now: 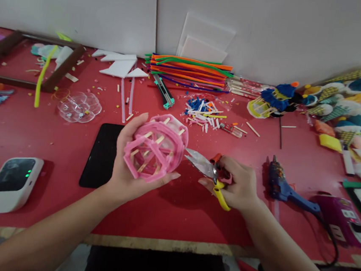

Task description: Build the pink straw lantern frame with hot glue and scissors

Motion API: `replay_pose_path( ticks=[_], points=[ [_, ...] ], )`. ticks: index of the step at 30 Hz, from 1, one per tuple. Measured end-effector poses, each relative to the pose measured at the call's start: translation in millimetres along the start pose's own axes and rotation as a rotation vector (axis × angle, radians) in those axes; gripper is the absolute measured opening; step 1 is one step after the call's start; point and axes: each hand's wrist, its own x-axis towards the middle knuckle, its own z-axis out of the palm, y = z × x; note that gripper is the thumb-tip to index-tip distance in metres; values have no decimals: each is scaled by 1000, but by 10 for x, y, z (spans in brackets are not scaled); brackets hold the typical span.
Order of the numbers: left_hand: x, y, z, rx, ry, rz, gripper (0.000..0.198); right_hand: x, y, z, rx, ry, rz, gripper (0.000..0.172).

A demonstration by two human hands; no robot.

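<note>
1. Pink frame point(157, 152), with pale sticks point(160, 139) across it, is raised above the bench point(166, 219), to the right of the black phone point(98, 161).
2. My left hand point(128, 179) is curved around its side, with fingers and thumb supporting it.
3. Further right of the phone, my right hand point(241, 184) grips the scissors point(207, 168), blade tips close to the frame.
4. It seems light, rather soft, and fragile at the sticks; I judge the thick band point(178, 148) safest to hold, gently.

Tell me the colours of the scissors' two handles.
One red-orange handle and one yellow handle, as the head view shows.
</note>
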Motion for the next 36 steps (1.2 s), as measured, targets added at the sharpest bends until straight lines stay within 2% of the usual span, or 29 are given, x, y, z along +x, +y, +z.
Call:
replay_pose_path(
  ticks=[4, 7, 12, 18, 27, 36],
  points=[
    [23, 7, 8, 34, -7, 85, 116, -6, 4, -18, 3, 2, 1, 41],
    [15, -26, 25, 95, 73, 84, 119, -9, 6, -31, -8, -15, 0, 41],
    [14, -112, 57, 191, 213, 182, 114, -13, -6, -30, 0, -48, -9, 45],
    [5, -143, 18, 258, 165, 264, 125, -31, -6, -13, 10, -92, 4, 47],
    [-12, -197, 48, 237, 246, 221, 115, -23, 21, -36, 37, -145, 8, 45],
    [10, -158, 34, 261, 242, 247, 111, -14, 37, -57, 35, -183, 14, 47]
  ],
)
